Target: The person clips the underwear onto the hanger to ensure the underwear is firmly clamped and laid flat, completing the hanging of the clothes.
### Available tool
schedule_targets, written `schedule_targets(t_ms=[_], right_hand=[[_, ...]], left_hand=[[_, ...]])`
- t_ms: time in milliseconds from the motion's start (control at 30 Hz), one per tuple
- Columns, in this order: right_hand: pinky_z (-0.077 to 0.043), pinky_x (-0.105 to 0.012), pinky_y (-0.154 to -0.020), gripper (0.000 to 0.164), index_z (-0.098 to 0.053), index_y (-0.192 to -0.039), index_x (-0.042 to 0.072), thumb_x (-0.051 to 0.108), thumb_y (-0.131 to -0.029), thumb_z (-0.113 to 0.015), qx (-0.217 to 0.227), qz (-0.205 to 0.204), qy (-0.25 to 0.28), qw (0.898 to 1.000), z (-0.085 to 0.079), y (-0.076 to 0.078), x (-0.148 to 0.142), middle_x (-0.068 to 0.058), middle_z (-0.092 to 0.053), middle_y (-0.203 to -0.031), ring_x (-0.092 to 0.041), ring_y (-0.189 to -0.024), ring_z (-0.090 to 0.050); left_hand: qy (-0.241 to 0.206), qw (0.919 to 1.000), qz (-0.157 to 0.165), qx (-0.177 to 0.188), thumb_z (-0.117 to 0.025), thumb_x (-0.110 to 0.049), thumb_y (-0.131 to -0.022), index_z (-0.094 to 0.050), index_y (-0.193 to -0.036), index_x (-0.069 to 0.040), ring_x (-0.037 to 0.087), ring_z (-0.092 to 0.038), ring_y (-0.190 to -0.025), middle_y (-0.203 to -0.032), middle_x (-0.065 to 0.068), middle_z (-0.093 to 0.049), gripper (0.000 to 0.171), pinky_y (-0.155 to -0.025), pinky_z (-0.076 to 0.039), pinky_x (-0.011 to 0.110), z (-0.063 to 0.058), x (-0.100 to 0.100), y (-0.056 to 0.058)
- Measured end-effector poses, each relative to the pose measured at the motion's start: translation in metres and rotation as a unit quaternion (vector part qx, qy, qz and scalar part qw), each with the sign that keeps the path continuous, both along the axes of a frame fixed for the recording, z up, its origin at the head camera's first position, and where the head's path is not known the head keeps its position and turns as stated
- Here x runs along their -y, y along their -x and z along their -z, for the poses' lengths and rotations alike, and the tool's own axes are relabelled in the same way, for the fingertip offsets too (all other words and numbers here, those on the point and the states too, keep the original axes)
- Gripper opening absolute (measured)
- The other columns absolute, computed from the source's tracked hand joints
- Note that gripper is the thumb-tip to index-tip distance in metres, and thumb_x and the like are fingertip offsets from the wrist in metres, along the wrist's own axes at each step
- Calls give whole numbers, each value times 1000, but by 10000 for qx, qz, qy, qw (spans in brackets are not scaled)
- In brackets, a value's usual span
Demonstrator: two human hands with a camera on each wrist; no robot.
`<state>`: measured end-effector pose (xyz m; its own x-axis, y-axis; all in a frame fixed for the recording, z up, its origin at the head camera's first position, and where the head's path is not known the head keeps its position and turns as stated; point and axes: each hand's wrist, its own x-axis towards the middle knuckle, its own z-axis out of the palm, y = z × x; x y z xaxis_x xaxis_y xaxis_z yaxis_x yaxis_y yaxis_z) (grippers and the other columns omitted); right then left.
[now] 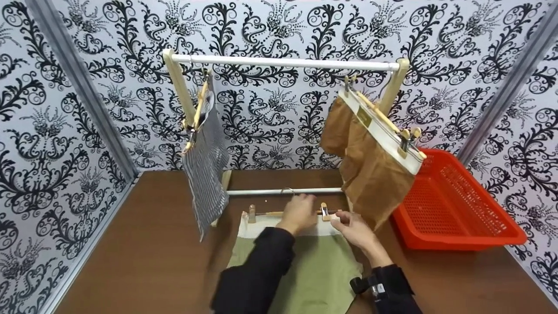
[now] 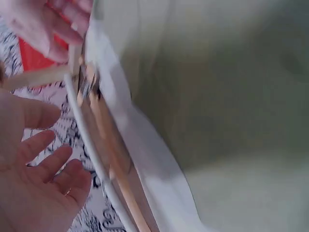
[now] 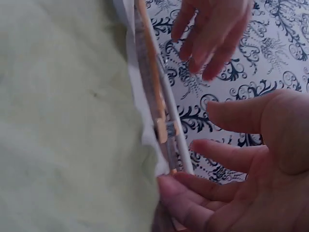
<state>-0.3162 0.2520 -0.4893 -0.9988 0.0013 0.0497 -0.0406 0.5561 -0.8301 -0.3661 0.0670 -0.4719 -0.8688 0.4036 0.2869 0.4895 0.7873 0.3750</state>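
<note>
A green garment (image 1: pixel 320 266) with a white waistband lies on the brown table, clipped along its top to a wooden clip hanger (image 1: pixel 271 213). One wooden clip (image 1: pixel 252 214) grips the waistband near its left end, another clip (image 1: pixel 324 212) near the right. My left hand (image 1: pixel 300 213) is over the hanger's middle, below its hook; in the left wrist view its fingers are loosely bent and hold nothing. At the waistband's right corner is my right hand (image 1: pixel 355 229). Its lower fingertips (image 3: pixel 169 186) touch the corner, while thumb and index finger are spread apart.
A rack with a white top rod (image 1: pixel 283 61) stands behind the garment. A striped garment (image 1: pixel 205 170) hangs on its left, a brown garment (image 1: pixel 370 161) with white waistband on its right. Beside that, a red plastic basket (image 1: pixel 462 242) sits at the right. Patterned walls enclose the table.
</note>
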Motion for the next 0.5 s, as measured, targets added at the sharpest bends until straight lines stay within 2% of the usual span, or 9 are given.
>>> schedule_targets(t_ms=[100,167,267,333,500], right_hand=[[-46,-52,-102,49,-52,-134,-17,12,-97,-65,31,45,66,10000,4,2,0,-33,-58,-131,-44,-121,-57],[-48,-50,-99,50,-49,-135,-20,8,-97,-65,52,47,206,9998,7,4,1,-34,-57,-130,-45,-120,-57],[-53,-43,-93,52,-45,-137,-22,4,-97,-65,128,35,475,9988,10,6,2,-34,-59,-127,-42,-116,-59],[-54,-38,-85,50,-45,-137,-22,2,-97,-63,242,-65,661,9975,11,7,1,-31,-62,-120,-37,-108,-62],[-47,-27,-68,38,-55,-126,-18,0,-95,-65,451,-92,637,9969,13,10,-3,-14,-65,-94,-21,-81,-58]], left_hand=[[597,9978,24,-285,-71,-18,-83,-68,-114,-7,31,-64,-104,-110,11,-68,33,-86,-53,45,9,-15,1],[717,9969,16,-331,-69,-18,-83,-68,-112,-7,31,-64,-103,-109,11,-68,30,-84,-53,45,14,-22,0],[767,9967,-85,-266,-66,-17,-86,-68,-114,-7,30,-63,-104,-110,10,-69,30,-84,-52,45,20,-28,-2],[803,9964,-120,-226,-65,-17,-86,-67,-118,-7,30,-63,-105,-112,10,-68,34,-86,-51,45,23,-29,-3],[867,9961,-65,162,-71,-25,-85,-60,-134,-12,30,-58,-117,-123,9,-65,52,-99,-43,50,23,-27,-4]])
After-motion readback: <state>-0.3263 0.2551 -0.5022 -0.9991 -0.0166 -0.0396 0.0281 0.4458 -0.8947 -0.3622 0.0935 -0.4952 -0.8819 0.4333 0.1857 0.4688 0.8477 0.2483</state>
